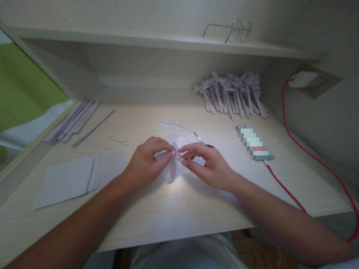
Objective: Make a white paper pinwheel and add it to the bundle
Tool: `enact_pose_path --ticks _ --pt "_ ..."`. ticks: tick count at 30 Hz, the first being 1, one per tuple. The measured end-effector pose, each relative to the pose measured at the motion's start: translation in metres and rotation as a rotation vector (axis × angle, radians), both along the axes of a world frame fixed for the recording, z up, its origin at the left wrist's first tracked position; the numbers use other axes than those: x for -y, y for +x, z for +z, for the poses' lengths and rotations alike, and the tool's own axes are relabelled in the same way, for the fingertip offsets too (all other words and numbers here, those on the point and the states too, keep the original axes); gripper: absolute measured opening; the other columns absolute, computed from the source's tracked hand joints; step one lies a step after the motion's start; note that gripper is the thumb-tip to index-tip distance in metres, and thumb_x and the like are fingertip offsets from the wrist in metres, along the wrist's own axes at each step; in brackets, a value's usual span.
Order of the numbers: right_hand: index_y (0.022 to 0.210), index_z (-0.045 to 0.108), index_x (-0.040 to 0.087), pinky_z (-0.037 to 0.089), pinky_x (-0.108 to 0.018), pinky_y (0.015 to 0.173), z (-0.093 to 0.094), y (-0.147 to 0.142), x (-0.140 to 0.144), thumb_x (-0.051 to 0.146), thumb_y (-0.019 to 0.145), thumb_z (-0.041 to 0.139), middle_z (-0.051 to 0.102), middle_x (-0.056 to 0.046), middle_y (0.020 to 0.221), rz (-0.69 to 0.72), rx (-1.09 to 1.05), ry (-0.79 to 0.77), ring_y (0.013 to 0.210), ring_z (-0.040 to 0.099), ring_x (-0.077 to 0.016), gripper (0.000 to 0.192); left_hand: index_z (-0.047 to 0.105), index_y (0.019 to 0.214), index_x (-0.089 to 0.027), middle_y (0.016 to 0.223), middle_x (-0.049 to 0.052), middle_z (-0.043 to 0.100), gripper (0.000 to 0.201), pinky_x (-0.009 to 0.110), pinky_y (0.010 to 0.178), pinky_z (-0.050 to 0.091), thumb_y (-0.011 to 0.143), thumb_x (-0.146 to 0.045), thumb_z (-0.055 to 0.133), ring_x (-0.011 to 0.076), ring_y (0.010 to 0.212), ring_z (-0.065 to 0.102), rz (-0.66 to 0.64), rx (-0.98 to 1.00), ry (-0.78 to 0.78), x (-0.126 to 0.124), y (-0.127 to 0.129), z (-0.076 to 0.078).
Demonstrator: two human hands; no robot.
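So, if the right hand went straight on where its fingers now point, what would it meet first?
The right hand would probably first meet the folded white paper piece pinched by the left hand, though the depth is unclear.

A desk, overhead shelf, eyeglasses and cabled phone suggest a home study nook.

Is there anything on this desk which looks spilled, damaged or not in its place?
Nothing looks clearly spilled or damaged. Thin paper strips lie scattered in a loose tangle, unlike the grouped pinwheels. One paper stick lies apart from the other sticks. The phone shows as coarse squares, so its screen is unreadable.
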State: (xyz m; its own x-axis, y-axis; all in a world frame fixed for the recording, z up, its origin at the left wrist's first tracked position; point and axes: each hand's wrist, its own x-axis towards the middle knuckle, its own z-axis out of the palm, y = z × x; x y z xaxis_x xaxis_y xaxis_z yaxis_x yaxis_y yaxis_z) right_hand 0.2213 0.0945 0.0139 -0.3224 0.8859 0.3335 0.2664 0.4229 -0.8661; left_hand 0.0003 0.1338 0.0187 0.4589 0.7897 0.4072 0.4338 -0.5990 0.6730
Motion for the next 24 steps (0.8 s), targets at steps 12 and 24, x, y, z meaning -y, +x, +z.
enact_pose_path --ticks 12,24 --pt "0.099 0.074 0.017 0.051 -0.031 0.071 -0.008 -0.002 -0.007 0.026 0.084 0.075 0.076 -0.004 0.084 -0.112 -0.145 -0.28 0.076 0.067 -0.0174 0.017 0.075 0.099 -0.02 0.096 0.004 0.075 0.015 0.036 0.089 0.048 0.098 -0.024 0.06 0.0202 0.095 0.065 -0.172 -0.016 -0.017 -0.001 0.001 0.003" --pt "0.093 0.077 0.018 0.05 -0.028 0.074 0.007 -0.003 0.0 0.016 0.088 0.07 0.076 -0.002 0.087 -0.084 -0.044 -0.117 0.081 0.066 -0.0152 0.01 0.075 0.095 -0.022 0.092 0.002 0.073 0.018 0.032 0.087 0.047 0.099 -0.03 0.059 0.0185 0.094 0.064 -0.212 0.006 -0.136 0.002 -0.002 0.011"
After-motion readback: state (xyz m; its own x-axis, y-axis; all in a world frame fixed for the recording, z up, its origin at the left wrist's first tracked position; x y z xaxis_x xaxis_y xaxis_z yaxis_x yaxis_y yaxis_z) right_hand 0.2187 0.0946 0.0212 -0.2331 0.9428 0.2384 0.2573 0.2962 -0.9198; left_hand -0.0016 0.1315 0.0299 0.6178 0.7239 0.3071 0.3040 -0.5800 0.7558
